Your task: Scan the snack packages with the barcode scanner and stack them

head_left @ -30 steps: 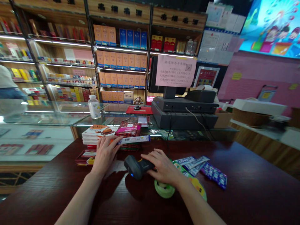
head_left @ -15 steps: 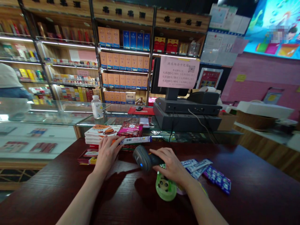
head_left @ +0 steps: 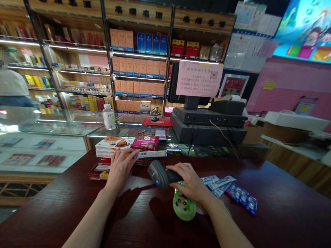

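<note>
At the left, my left hand (head_left: 120, 168) lies relaxed and ungripping, fingertips by a white strip packet (head_left: 151, 154) in front of stacked biscuit boxes (head_left: 113, 146). My right hand (head_left: 190, 182) clenches a handheld barcode scanner (head_left: 160, 175) over a green panda-printed roll (head_left: 184, 205), partly hidden. Blue foil packets (head_left: 241, 198) lie further right.

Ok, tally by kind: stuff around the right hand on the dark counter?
Barcode scanner: 1
Green panda-print roll: 1
Pale blue packet strips: 2
Purple packet strip: 1
Flat printed card, partly hidden: 1
Total: 6
</note>
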Tool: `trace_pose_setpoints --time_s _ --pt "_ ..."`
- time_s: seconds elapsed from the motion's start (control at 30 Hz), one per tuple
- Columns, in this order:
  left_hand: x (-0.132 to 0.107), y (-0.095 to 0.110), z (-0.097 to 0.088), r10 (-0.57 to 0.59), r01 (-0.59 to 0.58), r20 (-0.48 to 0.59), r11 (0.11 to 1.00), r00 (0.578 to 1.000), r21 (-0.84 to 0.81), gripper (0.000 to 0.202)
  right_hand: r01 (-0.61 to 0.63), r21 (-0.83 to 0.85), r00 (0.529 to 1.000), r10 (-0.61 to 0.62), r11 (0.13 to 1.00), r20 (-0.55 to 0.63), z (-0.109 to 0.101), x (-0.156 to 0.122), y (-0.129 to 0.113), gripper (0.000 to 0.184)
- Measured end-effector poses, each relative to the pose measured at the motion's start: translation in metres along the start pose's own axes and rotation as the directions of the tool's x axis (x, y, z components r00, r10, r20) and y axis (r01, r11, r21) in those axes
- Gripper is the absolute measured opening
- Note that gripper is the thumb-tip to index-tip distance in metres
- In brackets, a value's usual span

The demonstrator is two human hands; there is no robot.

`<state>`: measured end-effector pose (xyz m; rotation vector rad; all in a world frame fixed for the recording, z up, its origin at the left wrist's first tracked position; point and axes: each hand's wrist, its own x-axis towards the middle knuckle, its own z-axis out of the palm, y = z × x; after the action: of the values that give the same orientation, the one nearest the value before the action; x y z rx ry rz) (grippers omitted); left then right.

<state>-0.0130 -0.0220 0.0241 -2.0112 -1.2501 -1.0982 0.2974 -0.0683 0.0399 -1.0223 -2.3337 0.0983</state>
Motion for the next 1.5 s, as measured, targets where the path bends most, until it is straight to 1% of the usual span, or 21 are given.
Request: trace_pose_setpoints --time_s 0.33,0.47,0.63,0.83,1.0,1.17,1.23,1.3,1.37,1.4,1.47,1.5 --pt "0.001 0.001 -0.001 0.004 -0.003 -0.007 1.0 1.0 0.018 0.033 -0.016 0.009 1.0 0.016 1.0 0.001 -0.001 -0.001 -0.001 0.047" --pt "0.0 0.0 -0.001 0.002 -0.002 -0.011 1.0 1.0 0.014 0.034 -0.011 -0.003 1.0 0.011 1.0 0.017 0.001 -0.001 0.0 0.051" --pt "0.001 0.0 -0.001 0.0 0.0 -0.005 1.0 1.0 0.021 0.035 0.0 0.003 0.995 0.0 1.0 0.102 0.009 0.0 -0.001 0.056" --pt "0.004 0.004 -0.005 0.018 -0.017 -0.007 0.999 1.0 0.034 0.035 0.014 0.049 0.973 -0.025 0.999 0.231 0.023 0.001 -0.003 0.055" --pt "0.003 0.004 -0.005 0.008 -0.009 0.005 1.0 1.0 0.021 0.035 -0.011 0.056 0.964 -0.004 0.998 0.264 0.027 0.002 -0.004 0.057" --pt "0.003 0.004 -0.004 0.004 -0.004 0.009 1.0 1.0 0.012 0.035 -0.068 0.088 0.957 0.04 0.994 0.287 0.024 0.0 -0.002 0.064" --pt "0.003 0.004 -0.004 0.007 -0.007 0.007 1.0 1.0 0.015 0.036 -0.078 0.124 0.965 0.044 0.989 0.257 0.02 0.0 -0.001 0.061" --pt "0.004 0.005 -0.005 0.011 -0.011 0.004 1.0 1.0 0.015 0.036 -0.085 0.143 0.983 0.06 0.986 0.171 0.016 0.0 0.0 0.05" --pt "0.004 0.006 -0.005 0.014 -0.014 -0.001 1.0 1.0 0.01 0.036 -0.101 0.124 0.995 0.1 0.987 0.02 0.014 0.002 0.003 0.038" --pt "0.005 0.006 -0.005 0.014 -0.014 -0.003 1.0 1.0 0.005 0.036 -0.113 0.105 0.99 0.122 0.988 -0.074 0.014 0.003 0.005 0.035" --pt "0.005 0.007 -0.004 0.018 -0.018 -0.006 1.0 1.0 -0.011 0.036 -0.14 0.061 0.958 0.151 0.988 -0.246 0.014 0.007 0.01 0.036" --pt "0.005 0.008 -0.004 0.022 -0.022 -0.006 1.0 1.0 -0.021 0.036 -0.149 0.035 0.939 0.153 0.988 -0.309 0.014 0.009 0.012 0.039"
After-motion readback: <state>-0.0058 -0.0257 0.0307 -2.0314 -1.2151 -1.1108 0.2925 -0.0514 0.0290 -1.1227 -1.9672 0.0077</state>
